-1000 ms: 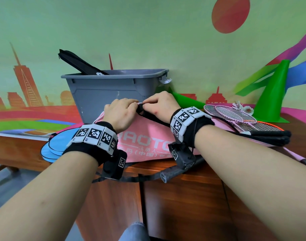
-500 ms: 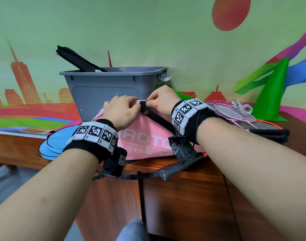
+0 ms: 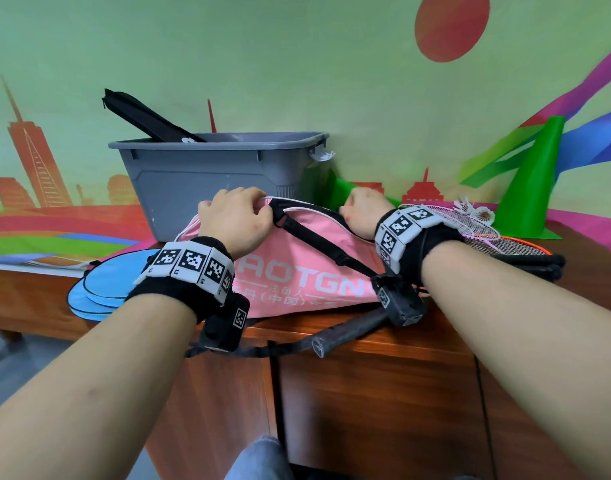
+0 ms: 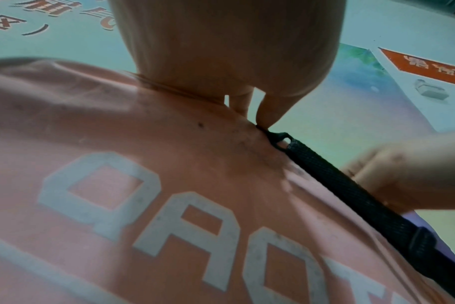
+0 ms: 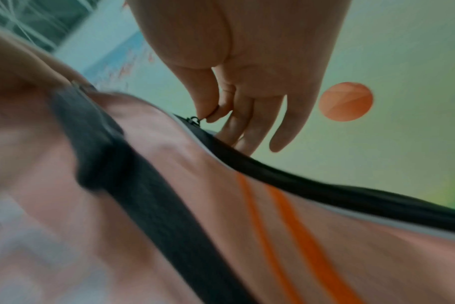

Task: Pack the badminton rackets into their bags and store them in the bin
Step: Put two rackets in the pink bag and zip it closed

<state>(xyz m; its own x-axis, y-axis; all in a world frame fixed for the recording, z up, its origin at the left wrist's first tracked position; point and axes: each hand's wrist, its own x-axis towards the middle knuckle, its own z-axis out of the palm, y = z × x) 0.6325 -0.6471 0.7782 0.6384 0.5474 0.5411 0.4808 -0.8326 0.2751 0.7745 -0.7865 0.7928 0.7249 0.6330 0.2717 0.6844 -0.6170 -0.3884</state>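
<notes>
Both hands work along the top edge of a pink racket bag (image 3: 307, 268) lying across the wooden worktop (image 3: 383, 358), in front of a grey bin (image 3: 207, 174). Left hand (image 3: 234, 221), fingers curled, pinches the bag's rim beside the buckle of its black strap (image 3: 318, 244); the left wrist view shows fingertips (image 4: 266, 115) pressed on the fabric just above that buckle. Right hand (image 3: 363, 213) pinches the zip pull (image 5: 194, 120) between thumb and forefinger, its other fingers held loosely straight behind the black zip line (image 5: 325, 191).

A second ago the two hands were knuckle to knuckle at the bag's near end; half a second ago they were still almost touching. Now the right hand has travelled well to the right along the rim, while the left stays at the strap end, and a stretch of zip shows between them.

A dark racket handle (image 3: 349, 336) sticks out from under the bag toward the worktop's front edge. A black bag (image 3: 148, 119) leans out of the bin. Loose rackets (image 3: 470, 230), two shuttlecocks (image 3: 474, 211) and a green cone (image 3: 529, 181) lie to the right; blue covers (image 3: 99, 289) lie to the left.
</notes>
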